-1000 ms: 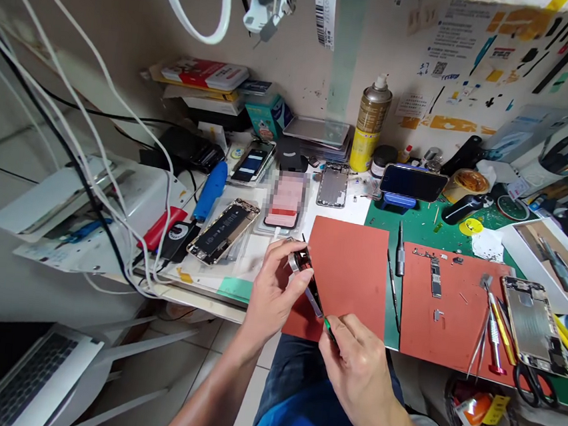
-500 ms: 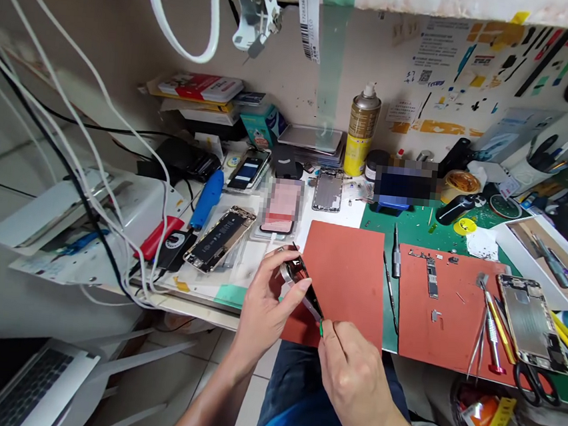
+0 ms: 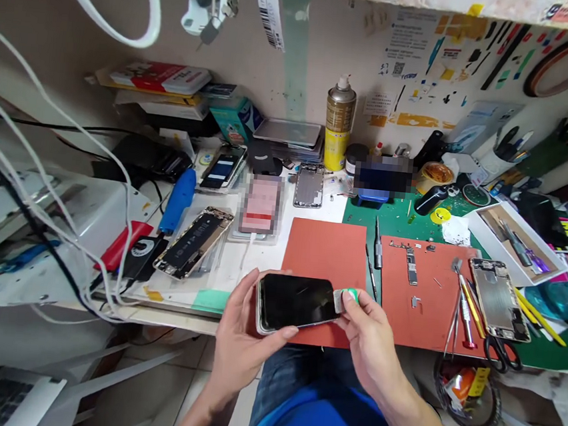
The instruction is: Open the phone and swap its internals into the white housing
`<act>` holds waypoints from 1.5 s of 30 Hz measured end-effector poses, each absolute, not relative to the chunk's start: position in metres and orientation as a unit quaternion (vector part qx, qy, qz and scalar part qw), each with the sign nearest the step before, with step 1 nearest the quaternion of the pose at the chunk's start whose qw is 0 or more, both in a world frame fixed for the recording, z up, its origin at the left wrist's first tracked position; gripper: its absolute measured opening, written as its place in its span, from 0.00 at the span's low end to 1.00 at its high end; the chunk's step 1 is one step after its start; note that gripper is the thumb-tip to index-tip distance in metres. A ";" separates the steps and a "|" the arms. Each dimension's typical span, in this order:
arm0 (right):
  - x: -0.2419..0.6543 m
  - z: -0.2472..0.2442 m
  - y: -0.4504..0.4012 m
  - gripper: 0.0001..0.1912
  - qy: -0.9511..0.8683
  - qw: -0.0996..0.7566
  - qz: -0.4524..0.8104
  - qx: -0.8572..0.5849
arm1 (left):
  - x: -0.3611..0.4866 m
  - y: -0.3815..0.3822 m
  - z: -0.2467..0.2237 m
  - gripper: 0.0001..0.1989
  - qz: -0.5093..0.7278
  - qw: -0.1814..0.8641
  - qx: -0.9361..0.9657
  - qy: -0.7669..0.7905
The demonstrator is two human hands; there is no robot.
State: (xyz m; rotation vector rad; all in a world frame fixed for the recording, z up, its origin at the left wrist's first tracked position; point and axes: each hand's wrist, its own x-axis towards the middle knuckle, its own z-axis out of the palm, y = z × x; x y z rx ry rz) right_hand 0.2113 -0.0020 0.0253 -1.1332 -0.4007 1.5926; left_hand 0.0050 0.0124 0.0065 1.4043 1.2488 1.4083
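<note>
My left hand (image 3: 246, 343) is wrapped round a smartphone (image 3: 298, 303), fingers behind it and thumb along its near edge. The phone lies with its dark, glossy screen facing up, above the near edge of a red-brown mat (image 3: 328, 244). Pinched in my right hand (image 3: 366, 321) is a small, thin metal pry tool (image 3: 338, 301) with a green end. Its flat silver blade meets the right end of the phone; whether it sits inside the seam I cannot tell. The fingers of my left hand are partly hidden behind the phone.
Right of the mat lie a screwdriver (image 3: 378, 243), a second mat (image 3: 425, 307) with a logic board (image 3: 412, 265), tweezers (image 3: 453, 309), an opened phone shell (image 3: 499, 299) and scissors (image 3: 501, 353). On the left are another opened phone (image 3: 193, 241) and white cables (image 3: 122, 224). A spray can (image 3: 339, 124) stands behind.
The phone has turned from edge-on to screen up. My right hand has swung up to the phone's right end with the pry tool. The camera view has shifted to the right.
</note>
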 end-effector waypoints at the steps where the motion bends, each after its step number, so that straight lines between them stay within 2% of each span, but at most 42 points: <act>1: 0.219 0.024 0.001 0.22 -0.187 0.545 0.650 -0.496 | 0.007 0.013 0.003 0.46 0.545 0.406 0.558 0.477; 5: 0.247 0.017 0.009 0.23 -0.293 0.493 0.568 -0.591 | 0.006 0.019 -0.013 0.42 0.478 0.422 0.607 0.475; 10: 0.259 0.019 0.014 0.25 -0.381 0.410 0.499 -0.661 | -0.002 0.022 -0.015 0.33 0.351 0.306 0.747 0.474; 15: 0.260 0.032 0.013 0.26 -0.435 0.338 0.445 -0.706 | 0.000 0.021 -0.007 0.32 0.319 0.242 0.795 0.455; 24: 0.270 0.027 0.019 0.23 -0.493 0.341 0.362 -0.714 | 0.001 0.018 -0.015 0.31 0.300 0.166 0.827 0.445; 30: 0.265 0.026 0.025 0.24 -0.481 0.350 0.359 -0.719 | -0.001 0.021 -0.009 0.31 0.296 0.156 0.832 0.442; 45: 0.257 0.018 0.034 0.16 -0.519 0.381 0.350 -0.680 | -0.007 0.019 -0.004 0.31 0.276 0.053 0.868 0.410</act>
